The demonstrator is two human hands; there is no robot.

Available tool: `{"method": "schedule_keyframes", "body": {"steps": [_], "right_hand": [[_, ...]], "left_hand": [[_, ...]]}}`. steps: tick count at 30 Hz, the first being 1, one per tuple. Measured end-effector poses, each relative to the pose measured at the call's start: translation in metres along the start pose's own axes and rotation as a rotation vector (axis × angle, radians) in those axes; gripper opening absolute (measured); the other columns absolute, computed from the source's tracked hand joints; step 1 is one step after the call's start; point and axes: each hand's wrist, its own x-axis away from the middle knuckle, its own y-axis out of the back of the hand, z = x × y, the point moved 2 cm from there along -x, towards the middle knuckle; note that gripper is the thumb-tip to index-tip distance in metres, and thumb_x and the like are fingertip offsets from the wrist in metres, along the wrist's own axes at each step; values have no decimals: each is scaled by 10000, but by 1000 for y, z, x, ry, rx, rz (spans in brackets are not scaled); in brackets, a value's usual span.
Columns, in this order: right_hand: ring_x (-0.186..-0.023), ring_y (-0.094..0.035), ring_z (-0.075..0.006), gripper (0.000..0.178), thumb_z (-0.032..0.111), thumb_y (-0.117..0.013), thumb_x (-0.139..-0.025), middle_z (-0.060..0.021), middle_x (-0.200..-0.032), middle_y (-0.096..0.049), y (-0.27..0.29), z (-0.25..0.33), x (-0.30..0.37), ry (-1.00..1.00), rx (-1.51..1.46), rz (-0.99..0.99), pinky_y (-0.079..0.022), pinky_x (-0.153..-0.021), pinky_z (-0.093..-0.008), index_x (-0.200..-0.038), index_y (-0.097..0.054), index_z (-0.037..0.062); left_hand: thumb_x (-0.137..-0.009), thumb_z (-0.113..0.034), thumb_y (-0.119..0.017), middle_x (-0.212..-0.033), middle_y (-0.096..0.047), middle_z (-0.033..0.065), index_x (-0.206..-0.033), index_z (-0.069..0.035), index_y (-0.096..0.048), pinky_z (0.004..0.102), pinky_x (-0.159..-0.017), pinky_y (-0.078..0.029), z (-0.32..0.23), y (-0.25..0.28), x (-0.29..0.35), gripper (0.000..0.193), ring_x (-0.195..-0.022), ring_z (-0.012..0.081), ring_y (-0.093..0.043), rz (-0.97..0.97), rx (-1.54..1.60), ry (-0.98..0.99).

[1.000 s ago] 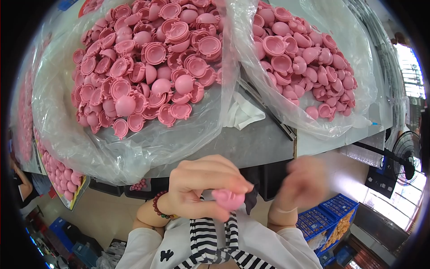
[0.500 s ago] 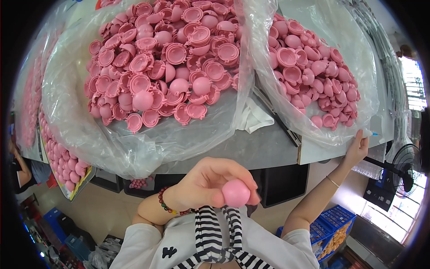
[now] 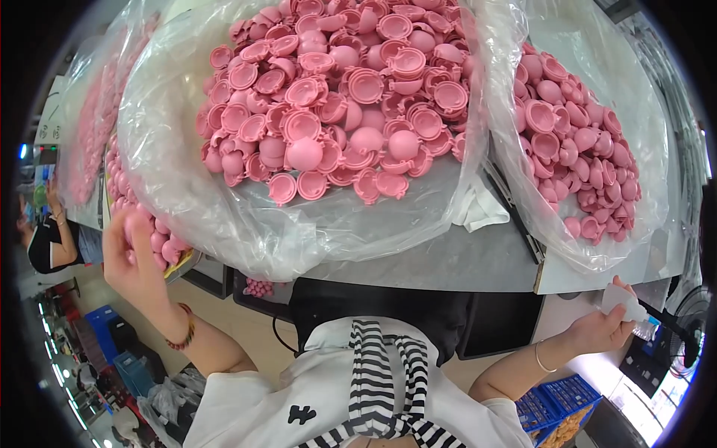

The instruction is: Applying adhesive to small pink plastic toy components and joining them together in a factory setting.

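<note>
At the left, my left hand [image 3: 138,261] is over a tray of closed pink balls [image 3: 160,237]. Its fingers are curved but apart, and pink shows between them; whether that is a ball at the fingertips or the balls behind is hard to tell. Low on the right, beyond the table edge, my right hand [image 3: 603,328] grips a small whitish squeeze bottle [image 3: 622,300], its bluish end pointing down and right. Ahead lies a big heap of hinged pink ball shells [image 3: 328,112] in a clear plastic bag [image 3: 261,243]. A smaller heap of pink half shells [image 3: 575,142] fills a second bag [image 3: 650,179].
A white cloth [image 3: 482,209] and a dark metal bar [image 3: 515,213] lie between the bags on the grey table [image 3: 403,265]. Below its edge hang black trays [image 3: 497,321]. A fan [image 3: 683,336] and blue crates [image 3: 560,399] are at the right. Another person [image 3: 56,239] is at far left.
My left hand has moved from in front of me, where it held a pink ball, to the tray at the left. The right hand with its bottle has come down and nearer. My view has shifted left.
</note>
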Motion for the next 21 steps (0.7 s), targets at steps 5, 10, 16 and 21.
{"method": "schedule_keyframes", "body": {"steps": [5, 10, 16, 21], "right_hand": [[-778, -565, -247, 375, 245, -503, -814, -215, -855, -582, -28, 16, 8, 27, -46, 73, -455, -686, -320, -958, -483, -101], [-743, -553, -231, 444, 324, -544, -799, -212, -840, -584, -42, 28, 14, 110, -128, 236, -434, -635, -297, -953, -489, -89], [-680, -516, -229, 440, 339, -562, -784, -202, -778, -572, -41, 34, 24, 17, -246, 325, -398, -596, -293, -937, -490, -67], [-606, -463, -205, 431, 362, -565, -778, -161, -693, -556, -42, 40, 39, -59, -407, 408, -333, -539, -292, -934, -489, -33]], "left_hand": [[-749, -66, -622, -871, -616, 83, -929, -3, -603, 261, -700, -448, -20, -15, -5, 192, -804, 155, -565, -191, -236, -124], [-633, -19, -660, -786, -583, 58, -784, -51, -618, 324, -668, -426, -96, -75, 20, 160, -711, 210, -539, 285, -51, -435], [-659, -107, -661, -782, -487, 53, -756, -63, -579, 335, -629, -372, -105, -86, 19, 135, -719, 233, -480, 479, -160, -411], [-713, -83, -608, -851, -496, 82, -815, -35, -528, 343, -686, -383, -101, -91, 20, 139, -773, 254, -495, 443, -88, -423]]}}
